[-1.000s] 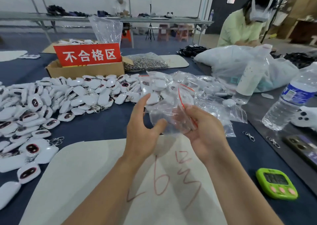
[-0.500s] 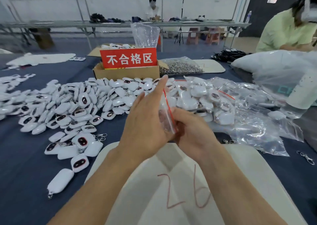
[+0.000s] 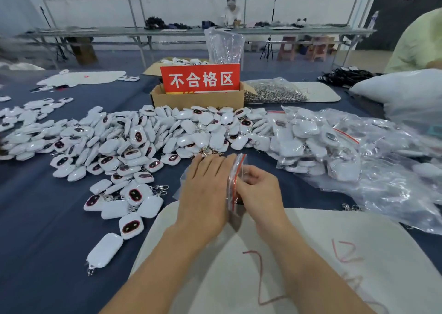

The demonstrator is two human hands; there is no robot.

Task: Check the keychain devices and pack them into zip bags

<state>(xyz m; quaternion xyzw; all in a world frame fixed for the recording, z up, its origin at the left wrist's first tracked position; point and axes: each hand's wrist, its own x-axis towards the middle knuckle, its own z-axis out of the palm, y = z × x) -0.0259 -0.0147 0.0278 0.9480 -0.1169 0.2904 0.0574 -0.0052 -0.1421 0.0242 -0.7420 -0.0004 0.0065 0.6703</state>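
A clear zip bag with a red seal strip stands on edge between my two hands, above the near edge of a white mat. My left hand lies flat against the bag's left face with straight fingers. My right hand pinches the bag's right side with curled fingers. What the bag holds is hidden. A big heap of white keychain devices with dark oval faces covers the blue table to the left. Several packed bags are piled to the right.
A cardboard box with a red sign stands behind the heap. A bag of metal clasps lies right of it. Crumpled clear plastic spreads at the right. A person in a green shirt sits at the far right.
My head has turned left and down, so the bottles and green timer have left the view. My hands have lowered with the bag, and my left palm has closed flat against it.
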